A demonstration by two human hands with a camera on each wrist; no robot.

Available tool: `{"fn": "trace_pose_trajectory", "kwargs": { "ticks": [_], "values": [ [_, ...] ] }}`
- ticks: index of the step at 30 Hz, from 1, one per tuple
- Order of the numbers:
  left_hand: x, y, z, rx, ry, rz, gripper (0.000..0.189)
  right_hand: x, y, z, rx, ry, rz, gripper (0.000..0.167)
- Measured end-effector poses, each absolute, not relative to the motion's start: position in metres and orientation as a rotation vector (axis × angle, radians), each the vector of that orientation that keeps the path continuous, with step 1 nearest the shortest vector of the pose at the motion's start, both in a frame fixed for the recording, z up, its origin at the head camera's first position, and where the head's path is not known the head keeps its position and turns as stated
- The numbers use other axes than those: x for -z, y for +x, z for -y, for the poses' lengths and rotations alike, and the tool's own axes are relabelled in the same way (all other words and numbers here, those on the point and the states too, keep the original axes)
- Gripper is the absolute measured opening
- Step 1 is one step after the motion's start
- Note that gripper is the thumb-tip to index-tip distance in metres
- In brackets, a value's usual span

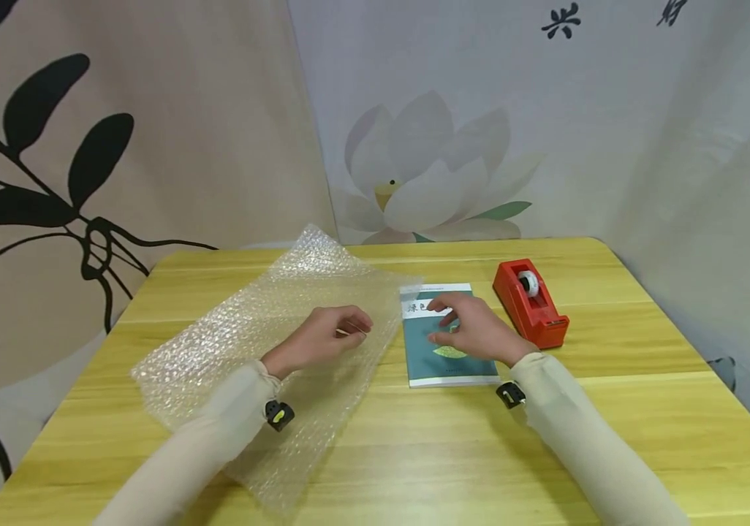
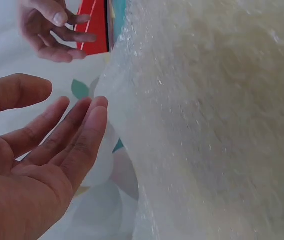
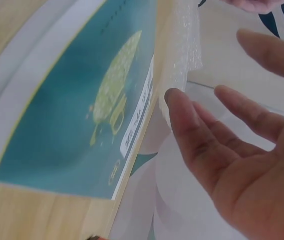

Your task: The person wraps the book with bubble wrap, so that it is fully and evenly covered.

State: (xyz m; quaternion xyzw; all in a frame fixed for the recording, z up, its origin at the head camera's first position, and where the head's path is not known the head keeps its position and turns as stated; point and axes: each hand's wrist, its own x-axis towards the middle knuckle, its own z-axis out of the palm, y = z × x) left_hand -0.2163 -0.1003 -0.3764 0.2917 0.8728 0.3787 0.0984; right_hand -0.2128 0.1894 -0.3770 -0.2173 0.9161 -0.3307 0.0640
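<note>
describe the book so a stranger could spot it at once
On the yellow wooden table, look between the clear bubble wrap on the left and the red tape dispenser on the right. The book lies flat there, partly hidden by the right hand. Unlike its neighbours, it has a teal cover with a white title band and a leaf picture.

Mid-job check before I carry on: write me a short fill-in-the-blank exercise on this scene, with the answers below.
1. In the head view, the red plastic tape dispenser stands to the ____ of the teal-covered paper book.
2. The tape roll inside the dispenser is ____ in colour.
3. The person's left hand, over the sheet of clear plastic bubble wrap, holds ____.

Missing words: right; white; nothing.
</note>
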Motion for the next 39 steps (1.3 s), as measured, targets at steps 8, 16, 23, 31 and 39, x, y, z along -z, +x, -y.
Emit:
{"fn": "trace_pose_trajectory", "kwargs": {
  "ticks": [8,16,23,31,39],
  "values": [
    [0.374,-0.216,0.087,-1.130,0.869,-2.534,0.022,0.377,-0.212,-0.206,0.965,-0.612,-2.787,0.049],
    [0.375,-0.216,0.069,-1.101,0.931,-2.416,0.025,0.379,-0.207,-0.227,0.913,-0.506,-2.818,0.052],
    [0.379,-0.211,0.062,-1.040,0.933,-2.326,0.029,0.380,-0.203,-0.236,0.884,-0.415,-2.803,0.055],
    [0.381,-0.207,0.046,-0.974,0.921,-2.401,0.034,0.384,-0.201,-0.242,0.831,-0.380,-2.781,0.053],
    [0.383,-0.199,0.031,-0.809,0.953,-2.450,0.040,0.390,-0.199,-0.242,0.797,-0.350,-2.766,0.053]
  ]
}}
